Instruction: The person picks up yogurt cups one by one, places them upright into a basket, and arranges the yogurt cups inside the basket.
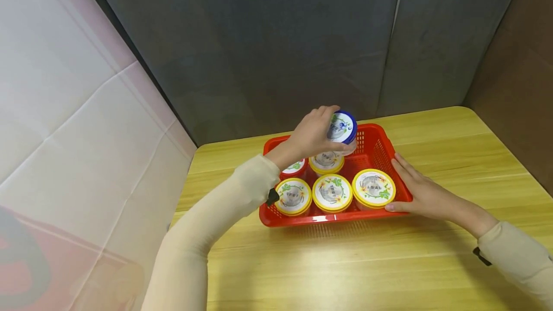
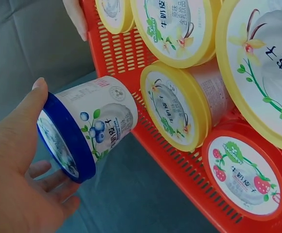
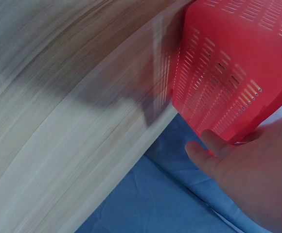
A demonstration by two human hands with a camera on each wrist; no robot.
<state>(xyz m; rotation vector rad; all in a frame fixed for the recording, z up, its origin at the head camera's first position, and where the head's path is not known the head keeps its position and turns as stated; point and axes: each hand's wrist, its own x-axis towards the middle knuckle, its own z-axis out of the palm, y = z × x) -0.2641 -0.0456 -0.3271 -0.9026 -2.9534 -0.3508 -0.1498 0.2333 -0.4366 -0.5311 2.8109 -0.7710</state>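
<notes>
My left hand grips a tub with a blue lid over the back part of a red plastic basket. In the left wrist view, the blue-lidded tub lies tilted on its side in my grasp, blueberries printed on its white wall. Thumb and fingers hold it around the lid. My right hand rests against the basket's right end, its fingers extended along the outside and the thumb at the front corner. Several tubs with yellow lids and one with a red lid stand inside the basket.
The basket sits on a wood-grain table. A dark grey panel rises behind the table, a pale panel borders its left side, and a brown one is at the right.
</notes>
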